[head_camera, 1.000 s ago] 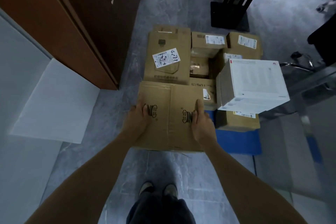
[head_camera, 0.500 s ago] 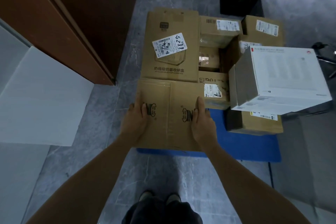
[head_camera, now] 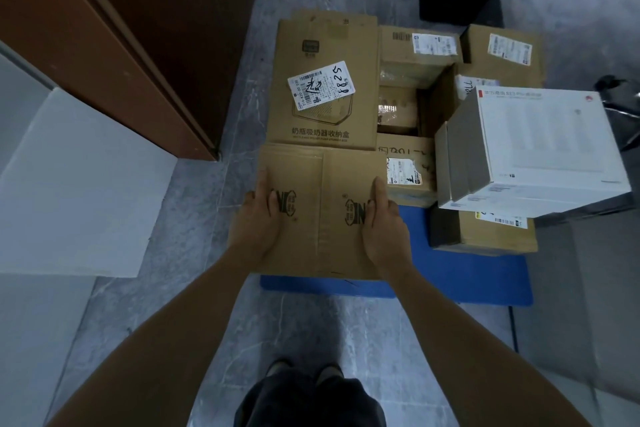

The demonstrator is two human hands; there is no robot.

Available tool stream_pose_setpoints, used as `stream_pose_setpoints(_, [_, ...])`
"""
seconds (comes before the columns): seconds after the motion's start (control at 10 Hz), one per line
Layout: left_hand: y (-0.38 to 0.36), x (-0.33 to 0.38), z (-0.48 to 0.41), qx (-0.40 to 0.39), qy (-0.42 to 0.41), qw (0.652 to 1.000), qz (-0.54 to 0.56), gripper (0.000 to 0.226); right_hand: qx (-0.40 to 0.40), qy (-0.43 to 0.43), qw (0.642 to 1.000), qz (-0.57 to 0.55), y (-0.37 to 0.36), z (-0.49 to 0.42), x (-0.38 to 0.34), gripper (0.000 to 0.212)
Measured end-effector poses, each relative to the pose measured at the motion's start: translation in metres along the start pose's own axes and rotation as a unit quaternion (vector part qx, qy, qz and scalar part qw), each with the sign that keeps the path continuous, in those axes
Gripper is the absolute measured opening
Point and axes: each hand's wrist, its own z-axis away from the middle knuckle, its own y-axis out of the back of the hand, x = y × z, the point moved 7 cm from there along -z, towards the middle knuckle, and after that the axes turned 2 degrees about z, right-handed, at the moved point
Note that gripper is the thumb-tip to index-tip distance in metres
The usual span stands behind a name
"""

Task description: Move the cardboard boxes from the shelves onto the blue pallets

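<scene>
Held box: the printed cardboard box (head_camera: 325, 211) sits over the near-left corner of the blue pallet (head_camera: 467, 274); whether it rests there yet cannot be told.
Hands: the left hand (head_camera: 258, 218) and right hand (head_camera: 384, 229) grip its opposite sides, thumbs on top.
Done: several boxes are already stacked, including a large labelled box (head_camera: 325, 80) and a white carton (head_camera: 540, 146).
Left: probably letting go of the box; the shelves are out of view.
Room: a bare blue strip shows at front right; the held box's far edge meets the large labelled box.

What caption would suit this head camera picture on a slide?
A left hand and right hand grip a cardboard box at the near corner of the blue pallet, beside other boxes.
</scene>
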Motion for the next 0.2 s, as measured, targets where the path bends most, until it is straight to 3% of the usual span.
stream_pose_setpoints(0.1, [0.0019,0.0011,-0.0011,-0.006,-0.006,1.0,0.005,0.054,-0.002,0.0,1.0,0.008,0.0027,-0.0001,-0.0013,0.053])
stream_pose_setpoints(0.2, [0.0052,0.0051,-0.0016,-0.018,-0.021,0.999,-0.028,0.055,-0.008,0.008,0.996,0.084,0.009,-0.0001,-0.0068,0.056])
